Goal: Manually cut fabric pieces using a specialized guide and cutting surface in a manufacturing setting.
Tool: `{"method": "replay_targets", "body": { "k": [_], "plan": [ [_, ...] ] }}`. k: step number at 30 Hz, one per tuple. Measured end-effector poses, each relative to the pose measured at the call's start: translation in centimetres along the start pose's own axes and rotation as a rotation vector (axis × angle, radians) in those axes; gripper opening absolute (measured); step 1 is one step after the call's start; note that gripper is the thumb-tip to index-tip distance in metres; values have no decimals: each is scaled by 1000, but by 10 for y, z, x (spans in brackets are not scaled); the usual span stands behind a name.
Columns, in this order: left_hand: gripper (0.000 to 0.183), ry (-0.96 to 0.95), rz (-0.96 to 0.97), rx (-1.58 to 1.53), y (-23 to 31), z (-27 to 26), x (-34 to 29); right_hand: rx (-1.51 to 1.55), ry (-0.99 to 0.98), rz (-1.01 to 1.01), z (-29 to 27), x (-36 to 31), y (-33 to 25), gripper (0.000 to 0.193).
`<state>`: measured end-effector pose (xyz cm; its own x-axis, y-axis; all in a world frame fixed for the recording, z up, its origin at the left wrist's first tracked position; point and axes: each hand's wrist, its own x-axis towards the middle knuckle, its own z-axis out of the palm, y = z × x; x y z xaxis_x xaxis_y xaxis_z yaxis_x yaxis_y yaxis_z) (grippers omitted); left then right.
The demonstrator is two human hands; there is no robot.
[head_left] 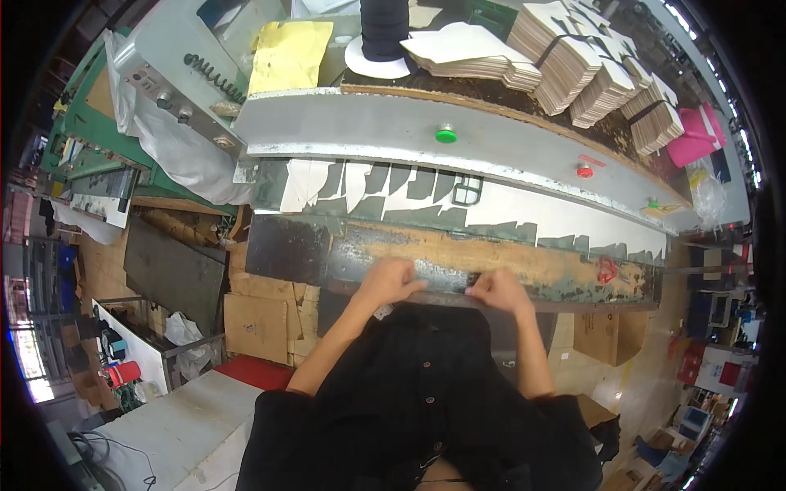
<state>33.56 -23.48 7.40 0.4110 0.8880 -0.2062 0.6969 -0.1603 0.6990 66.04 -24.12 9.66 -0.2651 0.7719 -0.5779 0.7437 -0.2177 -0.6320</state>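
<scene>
Both of my hands are at the front edge of a worn, paint-chipped board (458,243) on the bed of a grey machine. My left hand (388,281) is closed, its thumb pointing inward. A short way to the right, my right hand (501,290) is also closed, with its thumb toward the left one. What lies under the curled fingers is hidden. Behind the board, white sheet material (508,200) carries rows of dark cut-out shapes. A small dark-green frame-shaped cutter (467,190) lies on that sheet.
A grey beam (352,124) with a green button (445,134) and red button (584,171) crosses above the bed. On its shelf are stacks of pale cut pieces (557,69), a black spool (385,33) and yellow paper (288,57). Cardboard boxes (255,327) stand below left.
</scene>
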Motion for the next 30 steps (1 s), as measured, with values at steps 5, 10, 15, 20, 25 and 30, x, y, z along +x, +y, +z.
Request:
{"method": "replay_targets", "body": {
  "k": [5, 10, 15, 20, 25, 30],
  "plan": [
    [77, 402, 327, 112, 2, 30, 77, -560, 695, -663, -49, 114, -36, 40],
    [94, 198, 339, 237, -14, 70, 93, -875, 318, -947, -85, 170, -6, 42],
    [88, 266, 295, 165, -29, 87, 81, 106, 784, -510, -27, 107, 0, 55],
    [70, 263, 153, -550, 37, 67, 68, 846, 889, -94, 64, 29, 28, 33],
    [25, 193, 153, -425, 69, 74, 63, 1139, 660, -113, 87, -6, 0, 47],
    [17, 469, -220, -186, -23, 34, 99, 519, 366, -98, 35, 0, 23, 49]
  ]
}}
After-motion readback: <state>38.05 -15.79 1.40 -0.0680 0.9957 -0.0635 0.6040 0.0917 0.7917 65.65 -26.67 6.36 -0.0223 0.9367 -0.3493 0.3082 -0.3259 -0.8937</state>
